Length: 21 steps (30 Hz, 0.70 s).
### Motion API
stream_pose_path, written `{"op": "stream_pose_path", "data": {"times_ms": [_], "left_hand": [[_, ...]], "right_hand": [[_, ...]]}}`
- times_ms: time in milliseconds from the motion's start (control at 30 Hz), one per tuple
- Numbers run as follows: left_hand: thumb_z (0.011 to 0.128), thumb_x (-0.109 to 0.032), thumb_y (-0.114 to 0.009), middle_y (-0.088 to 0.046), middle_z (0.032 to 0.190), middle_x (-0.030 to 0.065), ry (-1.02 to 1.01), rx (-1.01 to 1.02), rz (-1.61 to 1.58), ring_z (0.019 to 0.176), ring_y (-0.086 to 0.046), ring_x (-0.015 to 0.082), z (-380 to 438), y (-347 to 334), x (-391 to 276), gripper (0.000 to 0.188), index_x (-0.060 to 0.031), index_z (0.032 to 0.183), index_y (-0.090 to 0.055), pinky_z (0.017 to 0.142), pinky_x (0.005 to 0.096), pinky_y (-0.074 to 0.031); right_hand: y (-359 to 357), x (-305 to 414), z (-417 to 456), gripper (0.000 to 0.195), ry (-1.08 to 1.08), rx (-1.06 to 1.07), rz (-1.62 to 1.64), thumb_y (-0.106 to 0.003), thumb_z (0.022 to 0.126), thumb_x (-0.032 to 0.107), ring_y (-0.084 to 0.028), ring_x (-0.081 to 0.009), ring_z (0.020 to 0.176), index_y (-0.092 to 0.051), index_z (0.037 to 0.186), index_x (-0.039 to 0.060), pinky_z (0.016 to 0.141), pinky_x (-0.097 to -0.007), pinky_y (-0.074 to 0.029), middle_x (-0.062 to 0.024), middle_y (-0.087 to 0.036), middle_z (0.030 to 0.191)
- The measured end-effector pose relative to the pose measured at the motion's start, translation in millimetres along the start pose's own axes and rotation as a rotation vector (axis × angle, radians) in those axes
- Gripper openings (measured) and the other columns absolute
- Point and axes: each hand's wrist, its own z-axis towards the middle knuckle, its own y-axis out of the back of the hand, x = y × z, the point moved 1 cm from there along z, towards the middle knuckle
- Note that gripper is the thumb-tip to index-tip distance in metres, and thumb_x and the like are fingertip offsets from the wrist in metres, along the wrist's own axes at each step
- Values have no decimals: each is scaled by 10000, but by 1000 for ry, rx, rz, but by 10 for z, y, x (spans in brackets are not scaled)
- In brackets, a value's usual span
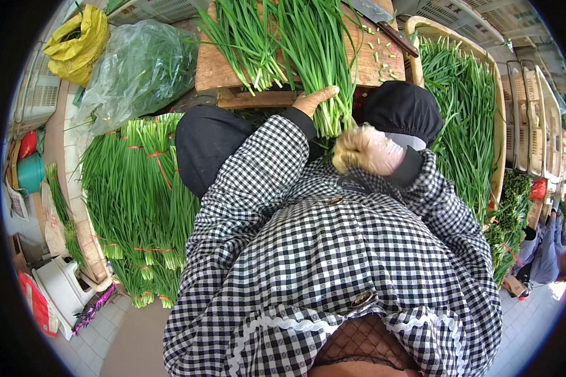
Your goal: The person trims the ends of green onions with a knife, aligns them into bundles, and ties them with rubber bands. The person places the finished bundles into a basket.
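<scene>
My left hand (315, 100) grips a loose bunch of garlic chives (318, 56) near its pale stem ends, thumb laid across the top. The leaves stretch away over a wooden board (224, 63). Just below the stem ends is my right hand (370, 148), in a thin stained glove and blurred. Its fingers are curled, and whether anything is between them cannot be made out. Another pile of chives (254, 52) lies to the left on the board. A kitchen knife (387, 26) with a dark wooden handle rests at the board's right, near small cut stem pieces (376, 57).
Chive bundles tied with red bands (137, 188) are stacked at my left. Behind them sits a clear plastic bag (141, 70) of greens beside a yellow sack (78, 45). A tub (500, 122) full of chives stands at right. A person (540, 249) is at far right.
</scene>
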Motion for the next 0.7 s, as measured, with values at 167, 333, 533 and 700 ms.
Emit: {"op": "stream_pose_path", "data": {"times_ms": [167,333,533,700], "left_hand": [[898,-315,-679,-644,1144,144,-32,91,-117,1028,-640,286,12,25,-18,476,-64,1276,-535,887,459,-537],[863,-397,-710,-622,1163,93,27,83,-152,1045,-604,238,-262,-156,-204,522,-94,1257,-553,888,405,-524],[885,-302,-700,-612,1221,56,-31,38,-162,1101,-585,196,-379,-210,-264,425,-84,1233,-590,929,377,-507],[886,-267,-699,-617,1217,68,-25,32,-175,1107,-587,201,-378,-207,-255,424,-76,1246,-583,938,359,-504]], "right_hand": [[10,190,66,172,100,-259,167,-667,898,222,-676,-207,698,-721,897,59,631,-308,-536,-98,-694,764],[121,121,378,231,-74,-610,-365,-690,829,221,-660,-283,786,-671,1037,122,693,-381,-522,-110,-673,860],[143,5,395,235,-173,-653,-663,-694,810,247,-653,-284,771,-652,997,111,687,-392,-512,-111,-654,812],[182,75,437,306,-168,-571,-843,-714,787,257,-653,-284,789,-620,1037,108,690,-398,-510,-110,-649,801]]}}
